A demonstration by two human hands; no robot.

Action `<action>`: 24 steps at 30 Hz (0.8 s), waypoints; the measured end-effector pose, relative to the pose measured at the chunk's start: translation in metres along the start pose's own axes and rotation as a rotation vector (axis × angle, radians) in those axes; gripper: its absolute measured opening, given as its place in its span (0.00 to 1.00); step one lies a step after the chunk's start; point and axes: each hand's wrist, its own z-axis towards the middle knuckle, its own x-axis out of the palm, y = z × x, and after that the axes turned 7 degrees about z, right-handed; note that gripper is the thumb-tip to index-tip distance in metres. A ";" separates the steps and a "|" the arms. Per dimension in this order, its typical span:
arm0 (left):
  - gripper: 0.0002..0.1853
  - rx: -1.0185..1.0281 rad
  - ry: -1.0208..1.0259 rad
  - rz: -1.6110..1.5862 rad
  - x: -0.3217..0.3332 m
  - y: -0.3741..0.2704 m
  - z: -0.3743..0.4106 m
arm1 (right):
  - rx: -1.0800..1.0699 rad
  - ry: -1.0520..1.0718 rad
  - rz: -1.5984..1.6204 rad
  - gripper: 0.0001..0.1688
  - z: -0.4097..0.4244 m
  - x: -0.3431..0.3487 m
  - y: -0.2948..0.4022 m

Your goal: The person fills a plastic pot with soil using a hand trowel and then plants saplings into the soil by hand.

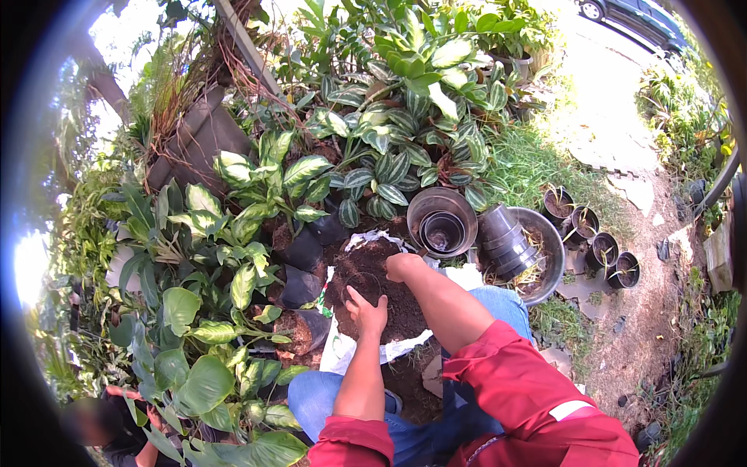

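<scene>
A white sack [340, 356], its mouth rolled open, holds dark potting soil [402, 318] in front of my knees. A round black plastic pot [373, 277] filled with soil sits in it, its rim barely showing against the dark mix. My left hand [367, 314] grips the near side of that pot, thumb and fingers spread around it. Over the soil, just right of the pot, my right hand [404, 267] is closed in a fist. A short brown handle end [423, 252] sticks out of the fist; the tool's other end is hidden.
Nested pots [442, 201] and a stack of black pots [506, 242] in a wide basin [554, 257] stand right. Several small potted seedlings [603, 250] line the path [648, 327]. Soil-filled black bags [300, 286] and leafy plants [204, 382] crowd the left. Another person [125, 432] is lower left.
</scene>
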 end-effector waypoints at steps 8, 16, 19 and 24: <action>0.46 0.240 0.044 0.003 -0.020 0.010 -0.033 | -0.142 -0.098 -0.055 0.16 -0.038 -0.006 0.011; 0.32 0.412 -0.093 0.005 -0.035 0.026 -0.046 | -0.237 -0.045 -0.102 0.24 -0.097 -0.023 0.038; 0.31 0.451 -0.106 0.079 -0.044 0.029 -0.050 | -0.238 -0.077 -0.067 0.25 -0.108 -0.025 0.044; 0.30 0.454 -0.047 0.125 -0.067 0.020 -0.064 | -0.242 -0.116 -0.037 0.27 -0.115 -0.035 0.045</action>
